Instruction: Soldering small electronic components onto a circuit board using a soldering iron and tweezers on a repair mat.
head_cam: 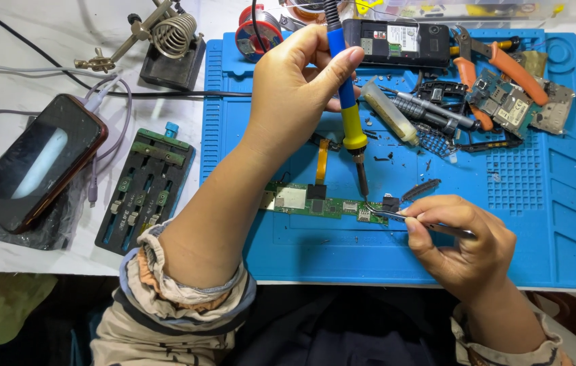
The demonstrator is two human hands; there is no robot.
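both hands work over the blue mat (559, 224). left hand (298, 88) has its fingers wrapped tight on the soldering iron (349, 115), tip down on the green circuit board (322, 202) near the middle. right hand (464, 237) pinches thin tweezers (396, 215) at the board's right end. best to keep the tip steady and the tweezers still, i think.

2 hands (294, 88), 1 soldering iron (349, 108), 1 tweezers (396, 215), 1 green PCB (308, 201), 2 phones (37, 161)
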